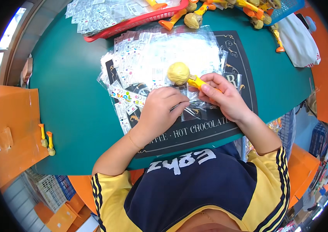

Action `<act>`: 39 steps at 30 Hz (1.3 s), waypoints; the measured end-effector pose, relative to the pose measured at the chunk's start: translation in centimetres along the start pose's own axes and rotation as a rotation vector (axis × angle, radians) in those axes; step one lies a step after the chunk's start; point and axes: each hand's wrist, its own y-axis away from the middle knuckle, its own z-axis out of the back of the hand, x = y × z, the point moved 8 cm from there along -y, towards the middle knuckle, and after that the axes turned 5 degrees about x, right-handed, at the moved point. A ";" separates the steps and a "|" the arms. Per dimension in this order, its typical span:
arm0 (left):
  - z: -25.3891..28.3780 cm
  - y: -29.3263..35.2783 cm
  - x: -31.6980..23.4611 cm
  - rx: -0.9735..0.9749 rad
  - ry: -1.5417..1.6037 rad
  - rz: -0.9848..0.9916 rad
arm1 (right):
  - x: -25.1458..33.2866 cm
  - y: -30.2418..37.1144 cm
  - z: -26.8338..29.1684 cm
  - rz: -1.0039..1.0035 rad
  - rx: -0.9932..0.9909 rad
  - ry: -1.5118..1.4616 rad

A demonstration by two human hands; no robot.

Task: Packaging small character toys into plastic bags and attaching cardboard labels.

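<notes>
My right hand [222,96] is closed round the yellow-orange handle of a toy [179,73] with a round, wrinkled, yellow walnut-like head. The head points to the left, over a pile of bags. My left hand [164,105] is just below it, fingers bent and thumb tip near the fingertips, pinching what looks like the edge of a clear plastic bag [190,113]. Beneath both hands spreads a heap of clear bags with printed white labels [131,63]. They lie on a black mat [245,94] with pale lettering and scrollwork.
A red basket [133,28] at the back holds more labelled bags. Several similar toys [193,20] lie beside it and around a blue basket [287,11]. A white bag [297,40] rests at far right. Two toys [50,143] lie near the green table's [69,92] left edge, by an orange box [13,131].
</notes>
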 end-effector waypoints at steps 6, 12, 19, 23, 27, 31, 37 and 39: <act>0.7 0.2 0.1 -0.011 0.097 0.060 | 0.2 0.0 -0.1 0.029 0.002 0.052; 0.7 0.3 0.9 0.003 0.276 0.169 | 1.1 0.8 0.7 0.021 -0.031 0.007; 1.5 0.7 0.8 -0.130 0.255 0.108 | 7.3 4.2 1.9 0.201 -0.028 0.735; 1.9 0.6 0.0 -0.135 0.192 0.039 | 8.2 4.1 0.2 0.277 0.071 1.070; 2.4 0.4 -0.4 -0.167 0.175 0.005 | 9.1 4.1 0.4 0.268 0.079 1.169; 2.5 0.6 -0.6 -0.143 0.197 0.015 | 9.0 3.6 1.4 0.123 0.047 1.050; 1.9 0.5 -1.6 -0.107 0.164 -0.009 | 5.7 1.8 -1.5 0.120 0.232 0.799; 2.0 0.4 -1.8 -0.103 0.158 -0.007 | 3.9 1.2 -1.5 0.028 0.219 0.663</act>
